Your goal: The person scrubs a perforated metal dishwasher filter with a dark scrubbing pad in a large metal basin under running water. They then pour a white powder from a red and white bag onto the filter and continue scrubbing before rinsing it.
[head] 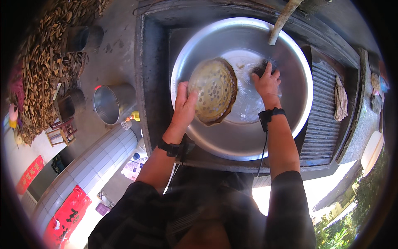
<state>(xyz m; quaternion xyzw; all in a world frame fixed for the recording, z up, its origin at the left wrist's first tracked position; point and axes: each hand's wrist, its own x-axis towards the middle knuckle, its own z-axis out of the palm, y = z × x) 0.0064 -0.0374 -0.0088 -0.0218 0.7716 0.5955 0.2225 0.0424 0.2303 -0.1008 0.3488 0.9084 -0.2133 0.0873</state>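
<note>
A large round metal basin [239, 146] with some water in it sits in a stone sink. Over its left half, my left hand [186, 107] grips the rim of a round, perforated metal plate [214, 90] with a wavy edge, which is held tilted. My right hand [268, 82] is in the basin's right half, its fingers resting on a dark scouring pad [260, 70]. The pad's underside is hidden. Both wrists wear black bands.
A pale pipe [281, 23] juts over the basin's far rim. Right of the basin are a ridged stone washboard [321, 115] and a crumpled cloth [340, 99]. A metal bucket [107, 104] stands on the floor at left, near piled firewood [46, 77].
</note>
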